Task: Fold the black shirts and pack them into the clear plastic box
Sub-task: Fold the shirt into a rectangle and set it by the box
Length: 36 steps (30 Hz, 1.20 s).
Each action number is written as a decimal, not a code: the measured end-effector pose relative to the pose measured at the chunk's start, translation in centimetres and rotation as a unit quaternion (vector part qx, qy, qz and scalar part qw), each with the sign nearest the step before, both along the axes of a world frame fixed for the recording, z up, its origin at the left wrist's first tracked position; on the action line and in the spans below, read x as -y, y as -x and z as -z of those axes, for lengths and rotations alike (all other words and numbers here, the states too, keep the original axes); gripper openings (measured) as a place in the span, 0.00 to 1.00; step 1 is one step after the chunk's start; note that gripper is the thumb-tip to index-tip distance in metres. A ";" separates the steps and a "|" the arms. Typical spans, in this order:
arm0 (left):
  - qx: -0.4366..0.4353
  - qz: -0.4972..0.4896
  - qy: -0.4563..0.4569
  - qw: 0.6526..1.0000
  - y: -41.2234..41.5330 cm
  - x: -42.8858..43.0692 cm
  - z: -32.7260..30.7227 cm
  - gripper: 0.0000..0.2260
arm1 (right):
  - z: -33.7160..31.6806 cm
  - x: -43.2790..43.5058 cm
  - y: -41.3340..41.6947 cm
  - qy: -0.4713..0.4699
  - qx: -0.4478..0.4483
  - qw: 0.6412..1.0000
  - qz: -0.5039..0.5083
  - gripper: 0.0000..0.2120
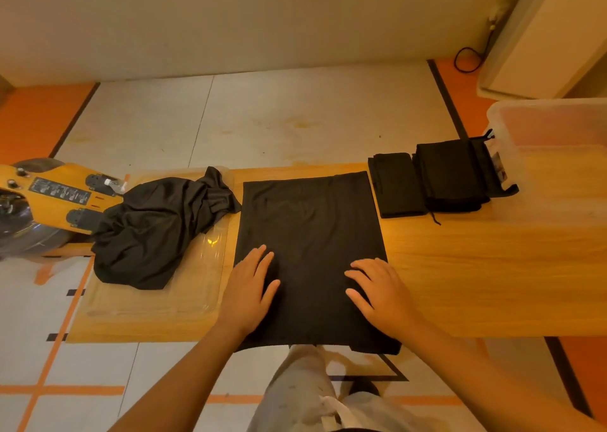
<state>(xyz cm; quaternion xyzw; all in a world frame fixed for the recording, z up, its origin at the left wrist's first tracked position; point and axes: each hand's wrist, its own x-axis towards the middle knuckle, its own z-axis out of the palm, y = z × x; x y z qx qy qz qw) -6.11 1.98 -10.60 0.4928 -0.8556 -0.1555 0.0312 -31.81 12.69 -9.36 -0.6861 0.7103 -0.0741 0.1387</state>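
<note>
A black shirt lies flat on the wooden table, folded into a long rectangle whose near end hangs over the front edge. My left hand presses flat on its near left part. My right hand rests flat on its near right part, fingers spread. A crumpled heap of black shirts sits on a clear plastic lid to the left. Two folded black stacks lie at the back right, beside the clear plastic box.
A yellow machine stands off the table's left end, touching the crumpled heap. My trouser legs show below the table's front edge. The floor is white with orange and black lines. A white cabinet stands at the far right.
</note>
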 end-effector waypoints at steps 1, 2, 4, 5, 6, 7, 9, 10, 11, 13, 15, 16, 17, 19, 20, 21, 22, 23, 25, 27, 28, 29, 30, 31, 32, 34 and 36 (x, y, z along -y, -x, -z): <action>0.013 0.009 -0.001 1.000 1.2 1.6 0.1 0.27 | 0.1 2.1 -0.5 -0.017 -0.008 1.000 0.005 0.25; 0.023 0.019 -0.001 1.000 2.3 3.1 0.3 0.28 | 0.3 4.2 -0.9 -0.034 -0.017 0.999 0.014 0.25; 0.041 0.039 0.004 0.998 4.5 5.7 0.9 0.29 | 1.1 7.8 -1.3 -0.045 -0.046 0.997 0.043 0.26; 0.047 0.051 0.004 0.998 5.4 6.9 1.3 0.29 | 1.6 9.4 -1.3 -0.042 -0.057 0.996 0.056 0.27; 0.052 0.062 0.004 0.997 6.1 7.9 1.8 0.28 | 2.2 10.8 -1.3 -0.039 -0.064 0.995 0.065 0.28; 0.057 0.069 0.003 0.996 6.6 8.7 2.3 0.28 | 2.7 11.9 -1.2 -0.045 -0.071 0.994 0.069 0.28; 0.070 0.068 0.000 0.995 6.3 10.3 3.5 0.28 | 3.8 13.4 -0.5 -0.069 -0.075 0.991 0.087 0.29; 0.073 0.062 0.003 0.995 5.8 11.1 4.0 0.28 | 4.4 13.9 0.3 -0.080 -0.076 0.988 0.105 0.30; 0.073 0.054 0.010 0.996 5.1 11.7 4.5 0.28 | 4.8 14.1 1.1 -0.084 -0.080 0.986 0.121 0.30; 0.066 0.037 0.014 0.997 3.7 12.9 5.0 0.27 | 5.4 14.0 2.5 -0.078 -0.094 0.983 0.140 0.31; 0.056 0.026 0.019 0.998 3.3 13.9 5.2 0.28 | 5.6 14.2 3.0 -0.070 -0.098 0.982 0.148 0.30; 0.052 0.023 0.024 0.998 3.5 14.5 5.3 0.28 | 5.7 14.6 3.0 -0.066 -0.096 0.981 0.154 0.30; 0.049 0.022 0.026 0.998 3.9 15.3 5.4 0.28 | 5.8 15.3 3.0 -0.063 -0.093 0.980 0.162 0.30; 0.051 0.023 0.030 0.998 4.8 16.5 5.4 0.28 | 5.9 16.5 3.2 -0.060 -0.091 0.979 0.175 0.30; 0.054 0.027 0.030 0.998 5.0 17.3 5.5 0.28 | 6.0 17.2 3.3 -0.056 -0.089 0.978 0.180 0.30; 0.056 0.033 0.030 0.997 5.2 18.1 5.5 0.28 | 6.1 17.8 3.5 -0.054 -0.088 0.978 0.183 0.30; 0.060 0.041 0.027 0.997 5.3 19.0 5.5 0.29 | 6.1 18.3 3.7 -0.057 -0.091 0.977 0.184 0.30; 0.065 0.047 0.023 0.997 5.3 19.8 5.4 0.29 | 6.1 18.8 3.9 -0.061 -0.093 0.977 0.182 0.30; 0.061 0.041 0.006 0.997 5.9 20.8 5.1 0.29 | 5.9 19.5 4.1 -0.060 -0.085 0.977 0.184 0.29; 0.020 -0.003 -0.012 1.000 7.1 20.7 4.5 0.30 | 5.5 20.1 3.8 -0.038 -0.068 0.977 0.199 0.28; -0.008 -0.024 -0.012 1.000 7.8 20.3 4.3 0.30 | 5.4 20.5 3.6 -0.024 -0.070 0.977 0.202 0.28; -0.026 -0.035 -0.009 0.999 8.3 19.8 4.2 0.30 | 5.4 20.9 3.3 -0.017 -0.078 0.976 0.203 0.28; -0.029 -0.037 -0.006 0.999 8.6 19.3 4.3 0.29 | 5.5 21.3 3.2 -0.019 -0.087 0.975 0.202 0.28; -0.016 -0.037 0.002 0.999 8.5 18.9 4.7 0.29 | 5.7 21.6 3.2 -0.030 -0.094 0.974 0.202 0.28; 0.006 -0.040 0.014 0.999 8.2 18.7 5.2 0.28 | 5.8 21.8 3.3 -0.045 -0.100 0.972 0.206 0.28; 0.043 -0.051 0.032 0.997 7.2 18.8 6.0 0.28 | 6.2 21.9 3.8 -0.069 -0.111 0.968 0.212 0.28; 0.049 -0.051 0.032 0.997 6.5 19.0 6.3 0.28 | 6.2 21.9 4.0 -0.085 -0.121 0.967 0.207 0.28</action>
